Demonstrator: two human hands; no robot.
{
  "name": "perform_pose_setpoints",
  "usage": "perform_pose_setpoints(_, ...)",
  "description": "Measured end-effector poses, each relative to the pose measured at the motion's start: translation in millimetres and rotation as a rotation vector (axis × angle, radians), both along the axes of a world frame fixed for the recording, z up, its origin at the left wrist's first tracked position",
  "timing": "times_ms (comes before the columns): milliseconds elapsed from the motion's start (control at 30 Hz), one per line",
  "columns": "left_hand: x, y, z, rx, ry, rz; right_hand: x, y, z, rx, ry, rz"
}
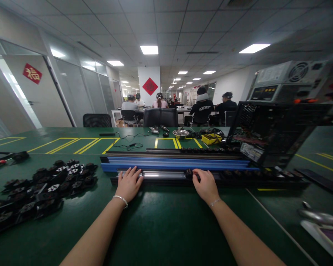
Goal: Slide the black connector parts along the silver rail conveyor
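- Left hand (129,183) is resting on the silver-faced rail (163,175), fingers loosely spread, seemingly bracing it.
- Right hand (207,184) is curling at the small black part (188,173) on that rail; cannot tell if fingers are pinching.
- Probably positioning the part; next move likely calling for a straight, gentle slide.
- Blue rail (177,162) is lying just behind.

**Reaching Forward, Well Apart**

The person's bare forearms (98,227) extend forward. The left hand (129,183) lies palm down, fingers lightly spread; the right hand (207,186) curls inward, thumb and index finger bent toward each other.
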State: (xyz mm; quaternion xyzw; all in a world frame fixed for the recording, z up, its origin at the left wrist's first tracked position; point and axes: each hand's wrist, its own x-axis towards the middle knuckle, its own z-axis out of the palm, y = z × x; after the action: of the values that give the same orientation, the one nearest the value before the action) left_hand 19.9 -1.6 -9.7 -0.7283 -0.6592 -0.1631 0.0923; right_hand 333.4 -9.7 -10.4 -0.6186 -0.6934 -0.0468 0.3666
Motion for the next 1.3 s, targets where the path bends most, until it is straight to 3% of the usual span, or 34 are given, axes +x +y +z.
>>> perform_pose_setpoints(1300, 0.7, -0.5, 1.2, -0.009, 0.000, 0.003, -2.5, -2.0, 0.8, 0.035, 0.006, 0.139)
